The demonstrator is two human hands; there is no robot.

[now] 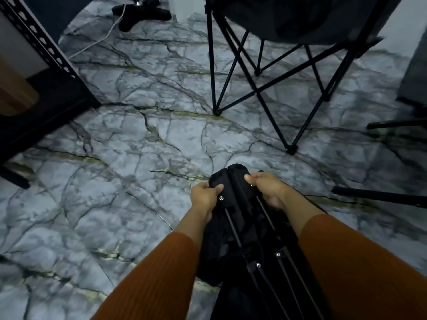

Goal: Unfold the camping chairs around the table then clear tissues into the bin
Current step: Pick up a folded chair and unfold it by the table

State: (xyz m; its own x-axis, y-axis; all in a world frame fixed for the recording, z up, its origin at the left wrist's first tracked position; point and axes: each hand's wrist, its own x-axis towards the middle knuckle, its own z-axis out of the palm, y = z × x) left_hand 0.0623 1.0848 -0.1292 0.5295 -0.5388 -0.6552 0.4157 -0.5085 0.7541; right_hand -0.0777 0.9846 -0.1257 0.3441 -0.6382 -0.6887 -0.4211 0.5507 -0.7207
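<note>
Nearest of all, two orange sleeves (161, 273) reach out to a folded camping chair (233, 176), a tight black bundle of fabric and thin rods pointing away from the person above the marble-patterned floor (138, 158). The left hand (204, 196) has its fingers curled round the left top corner of the bundle, thumb pressed on the fabric just above a rivet. The right hand (269, 189) grips the matching right corner the same way. This looks like the start of pulling the frame apart.

The likeliest trouble is a pinch. Both thumbs sit close to the riveted joints, and the crossing rods could nip skin as they scissor open. An uneven pull could also leave one side jammed, or twist the frame out of the grip.

Room to spread seems tight, too. Just beyond and to the right, dark legs (379, 196) of some other piece of furniture lie low over the floor. An already unfolded chair (256, 88) stands ahead on its crossed frame. Opening legs could knock or tangle with either.

Off to the left stands a black perforated metal rack (41, 40). Farther back, a white cable (101, 40) trails across the floor toward a black star-shaped base (141, 11), a possible snag when carrying the chair. No tissues, bin or recognisable table show.
</note>
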